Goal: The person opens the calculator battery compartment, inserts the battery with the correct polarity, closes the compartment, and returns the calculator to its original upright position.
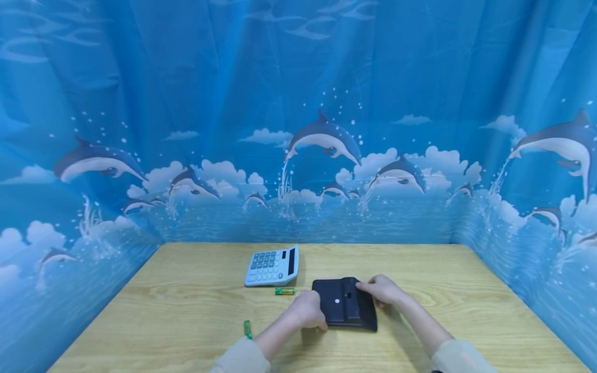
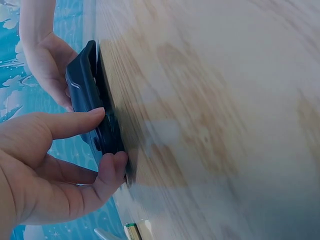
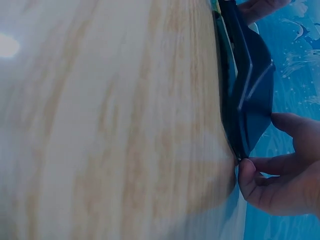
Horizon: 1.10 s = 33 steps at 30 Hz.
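Pinching the black device point(image 1: 346, 306) are left hand point(image 1: 308, 309) and right hand point(image 1: 383, 290); only head view shows calculator keys point(image 1: 265, 260).

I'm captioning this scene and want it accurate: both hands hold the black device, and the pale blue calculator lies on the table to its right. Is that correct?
The side is wrong: the pale blue calculator lies on the table to the left of the black device, as the head view shows. The left hand and right hand do hold it.

Black device point(image 1: 330, 305), ridged side with one white dot point(image 1: 337, 301) upward, close to the tabletop point(image 1: 196, 295)
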### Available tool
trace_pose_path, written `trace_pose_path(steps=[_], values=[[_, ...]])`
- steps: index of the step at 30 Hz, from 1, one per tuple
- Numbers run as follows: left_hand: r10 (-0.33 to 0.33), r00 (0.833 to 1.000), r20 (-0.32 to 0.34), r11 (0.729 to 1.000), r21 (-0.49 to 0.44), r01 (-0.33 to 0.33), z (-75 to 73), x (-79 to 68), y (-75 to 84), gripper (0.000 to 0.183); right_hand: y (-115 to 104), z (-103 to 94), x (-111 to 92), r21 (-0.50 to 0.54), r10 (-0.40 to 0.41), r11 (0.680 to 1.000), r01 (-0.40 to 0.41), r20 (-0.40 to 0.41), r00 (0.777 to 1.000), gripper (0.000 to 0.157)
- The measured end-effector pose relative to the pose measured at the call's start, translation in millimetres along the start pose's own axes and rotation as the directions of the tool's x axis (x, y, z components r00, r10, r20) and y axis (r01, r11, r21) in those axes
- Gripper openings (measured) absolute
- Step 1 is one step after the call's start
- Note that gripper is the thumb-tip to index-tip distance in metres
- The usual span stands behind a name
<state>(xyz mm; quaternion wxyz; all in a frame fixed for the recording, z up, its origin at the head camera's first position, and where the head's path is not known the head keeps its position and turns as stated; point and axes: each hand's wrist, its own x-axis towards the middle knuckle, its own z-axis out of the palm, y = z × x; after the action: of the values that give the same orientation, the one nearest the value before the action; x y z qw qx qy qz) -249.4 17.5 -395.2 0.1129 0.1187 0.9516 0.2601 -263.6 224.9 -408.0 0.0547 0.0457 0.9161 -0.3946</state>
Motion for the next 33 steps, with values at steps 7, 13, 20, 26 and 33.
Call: trace_pose_path(steps=[7,13,20,26,33], values=[[0.005,1.000,0.001,1.000,0.028,-0.005,1.0,-2.3,0.4,0.038,4,3.7,0,-0.044,-0.020,0.999,0.019,-0.030,0.999,0.039],[0.042,0.999,-0.004,0.996,0.078,-0.042,-2.9,-2.8,-2.1,0.034,4,2.2,-2,-0.116,-0.048,0.992,0.042,-0.046,0.998,0.049],[0.158,0.987,0.035,0.953,0.257,-0.162,-7.9,1.0,-4.1,0.043,-8,2.9,-8,-0.247,-0.068,0.968,0.047,-0.074,0.995,0.045],[0.321,0.946,0.046,0.852,0.421,-0.310,-5.1,0.9,-10.7,0.036,-20,8.0,-13,-0.369,-0.052,0.929,0.023,-0.069,0.996,0.054],[0.357,0.932,0.059,0.821,0.456,-0.344,-2.7,1.2,-12.0,0.033,-28,11.5,-12,-0.417,-0.005,0.909,-0.014,-0.045,0.999,0.053]])
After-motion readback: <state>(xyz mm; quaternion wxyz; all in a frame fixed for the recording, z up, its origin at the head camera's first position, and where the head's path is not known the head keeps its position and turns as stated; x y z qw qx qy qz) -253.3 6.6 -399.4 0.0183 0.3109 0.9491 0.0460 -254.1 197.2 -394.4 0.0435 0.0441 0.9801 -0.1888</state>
